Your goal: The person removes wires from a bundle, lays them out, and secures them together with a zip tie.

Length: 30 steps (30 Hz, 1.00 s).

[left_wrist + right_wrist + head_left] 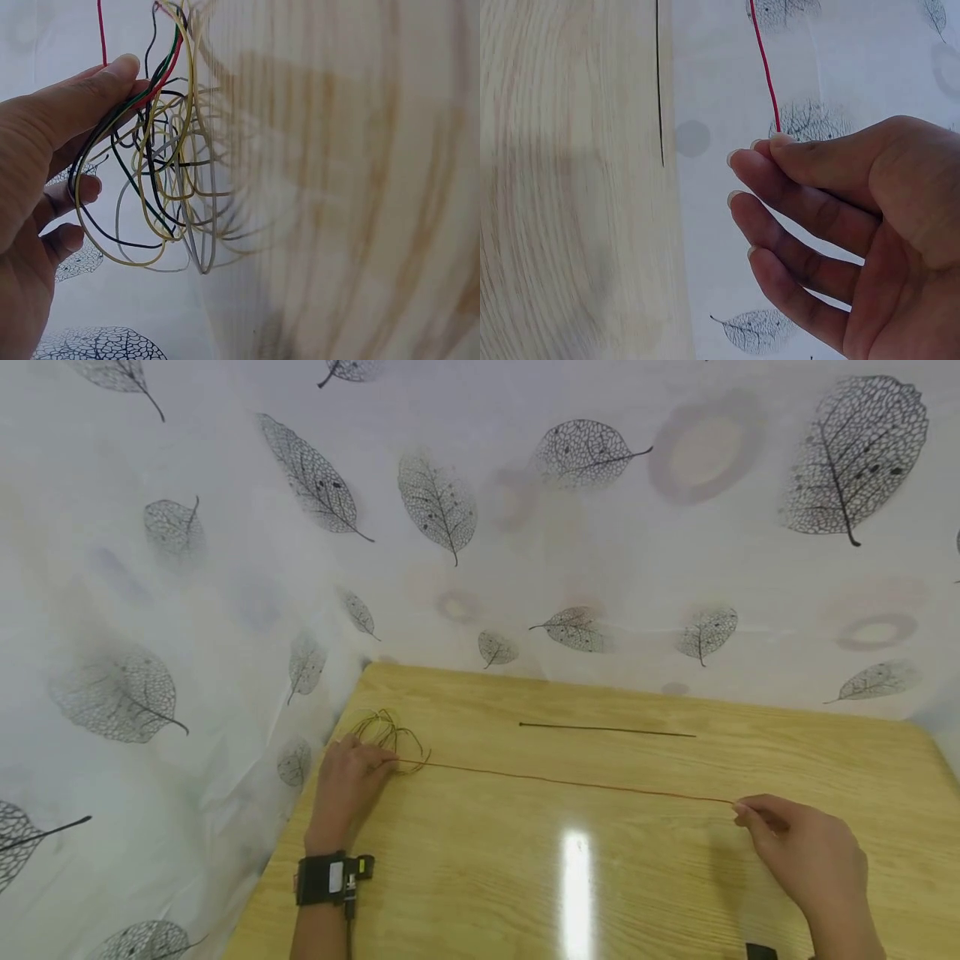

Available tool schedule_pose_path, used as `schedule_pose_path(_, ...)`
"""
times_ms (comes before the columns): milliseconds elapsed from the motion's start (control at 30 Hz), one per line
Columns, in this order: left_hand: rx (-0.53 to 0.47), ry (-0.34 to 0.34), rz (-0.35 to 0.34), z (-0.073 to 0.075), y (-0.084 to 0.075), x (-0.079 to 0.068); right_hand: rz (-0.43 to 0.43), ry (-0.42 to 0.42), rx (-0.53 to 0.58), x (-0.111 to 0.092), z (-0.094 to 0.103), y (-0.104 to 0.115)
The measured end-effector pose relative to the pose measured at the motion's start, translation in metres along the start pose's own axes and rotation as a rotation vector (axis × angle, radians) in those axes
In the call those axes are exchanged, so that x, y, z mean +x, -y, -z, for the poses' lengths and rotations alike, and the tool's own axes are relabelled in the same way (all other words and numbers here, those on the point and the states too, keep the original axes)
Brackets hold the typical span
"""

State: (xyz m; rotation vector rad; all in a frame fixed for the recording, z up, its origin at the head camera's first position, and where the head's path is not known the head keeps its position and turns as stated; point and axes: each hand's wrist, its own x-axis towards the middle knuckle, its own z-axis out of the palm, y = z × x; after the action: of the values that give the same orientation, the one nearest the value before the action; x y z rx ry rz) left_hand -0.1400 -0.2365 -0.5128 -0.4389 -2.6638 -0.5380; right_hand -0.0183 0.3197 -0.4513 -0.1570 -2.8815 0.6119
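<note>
A thin red wire [555,781] runs nearly straight across the tabletop between the two hands. The right hand [813,852] pinches its right end between thumb and forefinger, the other fingers loosely bent, as the right wrist view shows. At the table's left side, the left hand [348,781] pinches the wire's other end. Beside that hand lies a loose tangle of wires [386,731]. In the left wrist view the tangle is yellow, black, green, grey and red, and several strands pass over or under the left thumb and fingers [124,66].
A straight dark wire [607,729] lies alone near the back of the wooden table [487,868]. White sheeting [480,568] printed with leaves rises behind the table and on the left. A black strap with a small device [322,878] is around the left wrist.
</note>
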Motion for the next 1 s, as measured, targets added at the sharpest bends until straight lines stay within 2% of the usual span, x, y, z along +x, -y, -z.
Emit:
schedule_pose_path(133, 0.0, 0.006, 0.006, 0.001, 0.0, 0.0, -0.03, -0.008, -0.009, -0.002, 0.004, -0.007)
schedule_pose_path(333, -0.001, -0.012, 0.002, 0.003, 0.003, 0.001, -0.048, -0.064, -0.017, -0.004, 0.007, -0.017)
schedule_pose_path(667, -0.001, -0.02, -0.04, 0.005, 0.003, 0.003, -0.098, -0.046, -0.023, -0.01, 0.013, -0.032)
schedule_pose_path(867, 0.018, 0.003, -0.01, 0.006, 0.004, 0.001, -0.151, -0.034, -0.04, -0.014, 0.019, -0.04)
schedule_pose_path(1000, 0.011, 0.003, 0.004, 0.009, 0.003, 0.001, -0.146, -0.047, -0.042, -0.015, 0.023, -0.042)
